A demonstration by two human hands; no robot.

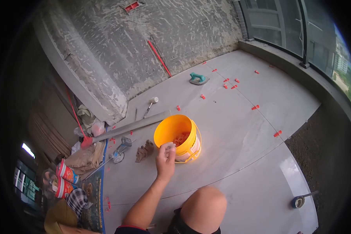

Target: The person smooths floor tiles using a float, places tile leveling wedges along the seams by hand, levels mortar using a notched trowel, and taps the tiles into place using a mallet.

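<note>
Some red clips (181, 138) lay inside our yellow bucket (165, 132); others sat out on the tiles (222, 134). Our left hand (166, 158) curled its fingers at the bucket's near rim; what they held, we couldn't tell.

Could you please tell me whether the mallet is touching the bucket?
Apart: the head view shows floor and a grey bar between the mallet and the bucket.

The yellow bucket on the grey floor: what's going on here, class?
A person's left hand, fingers curled, is at the near rim of the yellow bucket; whether it grips anything is unclear. The right hand is out of view. Red pieces lie in the bucket, and red clips sit along a seam in the grey floor.
</note>
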